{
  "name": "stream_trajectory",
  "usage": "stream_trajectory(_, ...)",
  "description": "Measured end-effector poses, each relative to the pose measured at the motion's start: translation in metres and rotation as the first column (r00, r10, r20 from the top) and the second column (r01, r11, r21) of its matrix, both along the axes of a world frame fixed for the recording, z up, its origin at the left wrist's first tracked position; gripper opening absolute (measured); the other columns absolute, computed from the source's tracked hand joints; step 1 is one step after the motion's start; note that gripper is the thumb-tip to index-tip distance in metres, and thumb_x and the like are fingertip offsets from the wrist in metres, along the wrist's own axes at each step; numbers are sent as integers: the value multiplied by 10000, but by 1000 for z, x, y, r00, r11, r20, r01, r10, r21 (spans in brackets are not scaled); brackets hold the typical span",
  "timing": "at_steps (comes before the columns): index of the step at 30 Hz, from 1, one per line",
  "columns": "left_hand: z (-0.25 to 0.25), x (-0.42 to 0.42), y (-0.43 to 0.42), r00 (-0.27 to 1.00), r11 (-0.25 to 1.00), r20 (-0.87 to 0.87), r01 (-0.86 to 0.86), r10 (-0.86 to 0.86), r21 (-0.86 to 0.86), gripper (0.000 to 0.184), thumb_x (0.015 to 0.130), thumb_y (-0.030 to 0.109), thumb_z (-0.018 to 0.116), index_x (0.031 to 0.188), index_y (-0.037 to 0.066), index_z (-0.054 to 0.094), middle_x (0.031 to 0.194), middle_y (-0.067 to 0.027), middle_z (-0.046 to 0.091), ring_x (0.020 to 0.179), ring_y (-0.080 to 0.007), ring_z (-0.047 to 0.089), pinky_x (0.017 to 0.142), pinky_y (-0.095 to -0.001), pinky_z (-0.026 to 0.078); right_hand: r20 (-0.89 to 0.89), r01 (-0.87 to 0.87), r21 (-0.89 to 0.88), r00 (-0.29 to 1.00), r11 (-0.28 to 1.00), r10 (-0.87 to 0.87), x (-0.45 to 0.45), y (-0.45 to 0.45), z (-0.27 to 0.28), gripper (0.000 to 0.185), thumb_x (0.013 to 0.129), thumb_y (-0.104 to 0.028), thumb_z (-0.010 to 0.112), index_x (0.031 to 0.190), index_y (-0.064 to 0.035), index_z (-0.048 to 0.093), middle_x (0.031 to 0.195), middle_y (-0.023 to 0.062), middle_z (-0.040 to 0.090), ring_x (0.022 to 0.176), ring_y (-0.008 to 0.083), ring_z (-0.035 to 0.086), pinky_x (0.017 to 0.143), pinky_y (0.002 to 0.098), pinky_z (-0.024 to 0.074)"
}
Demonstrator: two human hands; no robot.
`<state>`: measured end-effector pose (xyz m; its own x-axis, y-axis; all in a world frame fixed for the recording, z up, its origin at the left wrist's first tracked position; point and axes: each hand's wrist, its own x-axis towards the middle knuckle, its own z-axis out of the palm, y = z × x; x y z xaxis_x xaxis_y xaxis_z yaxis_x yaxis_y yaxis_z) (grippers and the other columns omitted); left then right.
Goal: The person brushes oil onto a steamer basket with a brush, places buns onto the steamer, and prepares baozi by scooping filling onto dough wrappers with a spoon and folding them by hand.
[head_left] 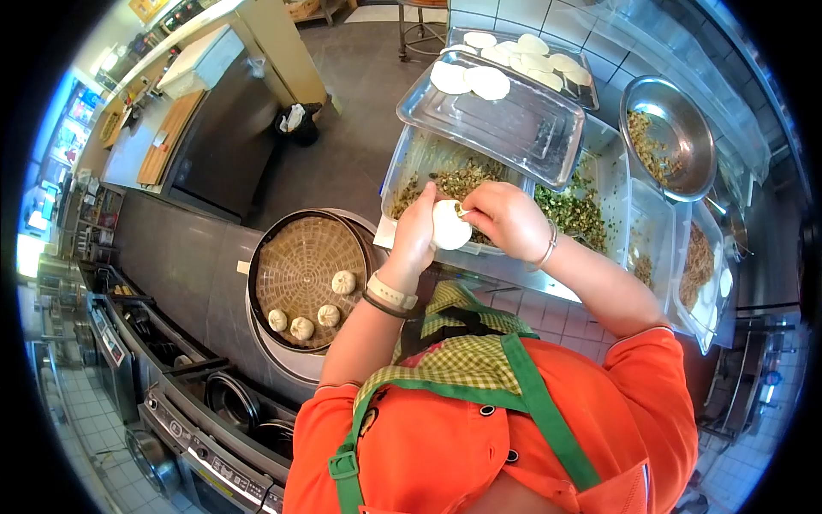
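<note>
One bun [451,227] is in the person's two hands, in front of the chest and just above the near edge of the filling tubs. The left hand [413,230] cups it from the side, while the right hand [511,219] pinches its edge between thumb and fingers, a bit of filling showing there. Four finished buns [343,282] sit apart from each other in one round steamer basket [295,244] on the left. Two dough rounds [489,83] lie on the front metal tray [522,128], which rests across the tubs; more lie on the back tray [586,92], overlapping too much to count surely. Chopped green filling [578,210] and a browner filling [467,176] lie under and beside the front tray, and one steel bowl [689,146] holds more. The steamer stands by a smooth grey counter [184,240]. Beyond are a grey floor [351,73], one black bin [297,133], a long wooden board [171,137] on a far worktop, and white wall tiles [524,15] behind the trays.
</note>
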<state>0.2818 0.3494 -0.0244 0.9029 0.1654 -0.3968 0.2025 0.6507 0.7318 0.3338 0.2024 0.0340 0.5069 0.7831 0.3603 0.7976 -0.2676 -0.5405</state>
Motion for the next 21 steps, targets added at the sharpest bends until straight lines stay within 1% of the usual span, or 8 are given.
stream_trajectory(5,4,4,4,997,996,-45,70,-67,51,392,898,385,414,884,16,549,760,-63,587,635,-140,570,561,-271,473,282,-114,-12,953,993,113,7,1,-4,175,675,-114,638,799,-25,551,743,100,541,746,263,542,627,352,441)
stream_trajectory(7,8,4,7,995,992,-48,91,-87,88,402,895,396,416,900,15,544,762,-63,587,644,-142,575,568,-276,478,-50,28,4,998,1000,-28,6,5,4,161,670,-101,640,781,-29,549,720,102,534,703,274,540,609,348,444)
stream_trajectory(11,20,-13,18,977,991,171,115,-124,63,369,914,347,385,1036,21,508,956,-86,568,711,-160,591,611,-280,483,-170,98,14,981,995,-94,5,2,-4,129,692,-83,651,762,-22,561,666,66,547,612,202,547,549,303,440)
stream_trajectory(13,18,-12,18,935,991,345,46,-88,129,356,922,319,374,1079,22,492,1029,-93,551,746,-167,594,644,-276,480,-662,281,197,745,939,-85,5,4,-15,95,751,-57,640,784,-9,565,667,25,562,572,79,513,509,217,415)
stream_trajectory(15,7,-8,11,780,462,612,-497,-134,734,370,931,293,325,1103,6,483,1152,-103,493,888,-172,558,760,-283,443,-832,302,163,554,939,-34,2,15,-26,67,767,-43,625,748,-19,565,646,5,555,545,58,496,492,190,408)
stream_trajectory(18,14,-9,11,853,626,522,-403,-8,667,339,927,266,352,1015,-9,529,967,-79,556,812,-133,536,732,-251,414,-765,271,97,635,958,-102,-6,20,-21,76,749,-39,629,749,-11,559,641,24,561,545,72,502,489,215,409)
stream_trajectory(20,16,-12,10,925,750,379,-277,38,601,340,920,280,387,936,-3,574,773,-33,563,701,-91,508,637,-227,413,-297,166,75,945,983,-137,-8,19,-9,124,688,-96,655,735,-20,569,615,77,550,563,213,555,533,307,440)
stream_trajectory(21,13,-13,11,926,749,376,-276,39,602,340,920,280,387,936,-3,574,773,-33,563,701,-91,508,637,-227,413,-300,166,75,944,983,-136,-7,19,-8,124,688,-96,655,735,-20,569,615,77,550,563,213,555,533,307,440)
